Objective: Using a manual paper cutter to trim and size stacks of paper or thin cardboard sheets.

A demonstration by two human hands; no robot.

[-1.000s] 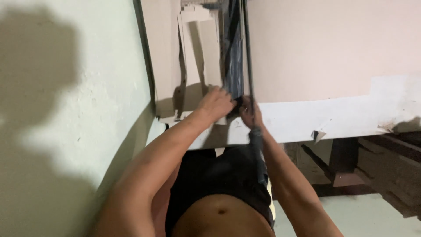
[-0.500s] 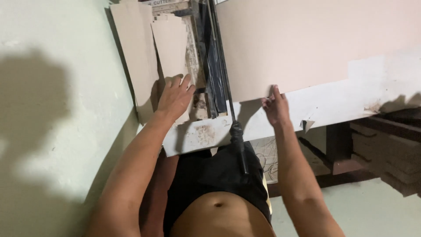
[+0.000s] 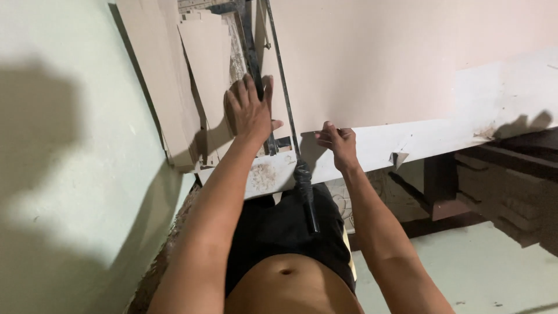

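Head view: compared with half a second ago, my left hand (image 3: 249, 109) has slid up off the small offcut (image 3: 204, 70) and now lies flat, fingers spread, across the cutter rail (image 3: 253, 64) and the left edge of the big tile (image 3: 360, 58); it grips nothing, only presses. My right hand (image 3: 337, 142) has gone from open fingers on the tile's near edge to a curled pinch on that edge, so I read the tile as now held for shifting rather than merely touched. The cutter handle (image 3: 306, 195) hangs off the worktop (image 3: 418, 142) toward my waist, between my forearms, free of both hands. The tile lies on the worktop to the right of the rail, its near edge just short of the worktop's front lip. On the left it is tight: tile pieces (image 3: 154, 70) lean against the wall (image 3: 70, 174) just beside the rail, leaving almost no room that way. To the right the tile runs out of view. Below the front lip there is open space down to the floor (image 3: 494, 267), with a dark frame (image 3: 442, 180) under the worktop.
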